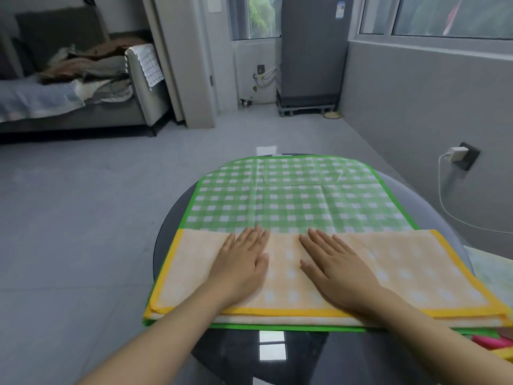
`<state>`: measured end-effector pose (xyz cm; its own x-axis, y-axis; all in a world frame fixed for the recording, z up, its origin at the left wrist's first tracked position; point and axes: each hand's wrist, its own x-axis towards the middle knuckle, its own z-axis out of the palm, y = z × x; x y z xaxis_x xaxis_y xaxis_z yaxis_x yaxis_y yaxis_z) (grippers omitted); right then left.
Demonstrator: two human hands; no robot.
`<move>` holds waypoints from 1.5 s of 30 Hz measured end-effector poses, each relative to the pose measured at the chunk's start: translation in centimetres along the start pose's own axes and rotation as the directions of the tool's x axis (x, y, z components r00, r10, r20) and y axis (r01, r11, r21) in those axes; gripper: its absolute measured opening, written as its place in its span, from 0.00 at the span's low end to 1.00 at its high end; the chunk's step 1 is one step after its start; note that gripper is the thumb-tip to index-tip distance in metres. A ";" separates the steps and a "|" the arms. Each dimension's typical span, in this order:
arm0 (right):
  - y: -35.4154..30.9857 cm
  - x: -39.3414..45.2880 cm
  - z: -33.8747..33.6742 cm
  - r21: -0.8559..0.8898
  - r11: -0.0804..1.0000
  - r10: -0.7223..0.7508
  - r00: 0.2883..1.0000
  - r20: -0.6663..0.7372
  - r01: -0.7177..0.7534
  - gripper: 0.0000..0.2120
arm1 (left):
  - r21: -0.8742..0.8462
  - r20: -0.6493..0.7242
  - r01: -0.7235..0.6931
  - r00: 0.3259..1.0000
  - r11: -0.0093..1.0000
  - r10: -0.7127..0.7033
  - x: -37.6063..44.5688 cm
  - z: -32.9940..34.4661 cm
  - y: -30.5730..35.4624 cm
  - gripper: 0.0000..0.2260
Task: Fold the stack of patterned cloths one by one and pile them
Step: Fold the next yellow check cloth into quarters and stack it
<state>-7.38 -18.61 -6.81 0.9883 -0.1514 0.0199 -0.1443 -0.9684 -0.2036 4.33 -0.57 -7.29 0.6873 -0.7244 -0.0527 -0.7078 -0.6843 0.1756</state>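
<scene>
A yellow-checked cloth (402,270) with a yellow border lies folded in half across the near part of a round dark glass table (169,226). Under it a green-checked cloth (291,195) with a green border lies spread flat and reaches the table's far edge. My left hand (241,262) rests palm down on the yellow cloth, left of its middle, fingers spread. My right hand (336,270) lies flat on the same cloth, right of the middle. Neither hand grips anything. Pink and yellow cloth edges (497,345) peek out at the lower right.
A grey sofa (91,87) heaped with fabrics stands at the far left. A grey fridge (311,51) stands at the back by the window. A charger with a white cable (455,155) hangs from a wall socket on the right. Grey tiled floor surrounds the table.
</scene>
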 end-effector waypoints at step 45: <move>-6.3 2.7 -0.2 0.101 0.980 -0.193 0.946 0.262 0.172 0.66 | -0.904 0.247 0.385 0.823 0.183 -0.511 -4.1 -9.7 -11.1 0.04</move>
<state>-3.85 -12.96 -5.27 0.9755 0.0958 -0.1982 0.0338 -0.9548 -0.2953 10.99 10.83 0.52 0.8873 -0.2671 -0.3760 0.2827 -0.3291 0.9010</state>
